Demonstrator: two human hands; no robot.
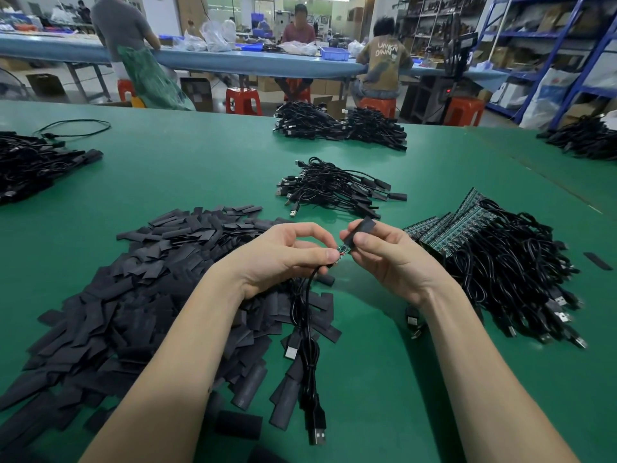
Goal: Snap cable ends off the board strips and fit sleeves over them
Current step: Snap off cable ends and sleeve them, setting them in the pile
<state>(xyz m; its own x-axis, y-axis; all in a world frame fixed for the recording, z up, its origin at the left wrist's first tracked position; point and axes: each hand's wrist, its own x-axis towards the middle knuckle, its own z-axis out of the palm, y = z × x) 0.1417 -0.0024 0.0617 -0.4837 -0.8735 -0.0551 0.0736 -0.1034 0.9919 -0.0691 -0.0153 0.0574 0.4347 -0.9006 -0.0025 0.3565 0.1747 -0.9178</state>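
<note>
Left hand (283, 252) pinching small board end (344, 250) of black cable (309, 315), right hand (384, 252) gripping black sleeve (359, 230) over its tip, solder joint largely hidden by fingertips, green table (200, 168)

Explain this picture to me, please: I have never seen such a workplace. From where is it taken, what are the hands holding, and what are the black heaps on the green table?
There is no machine here. The single picture comes from a camera on the worker's head, looking down at two bare hands. The left hand pinches a cable at its end, where a small green circuit board shows. The right hand holds a black sleeve against that board, apparently sliding it on. On the green table, the flat black pieces at left are a pile of spare sleeves. At right lie board strips with cables attached. Beyond the hands lies a heap of cables, apparently already sleeved.
</note>
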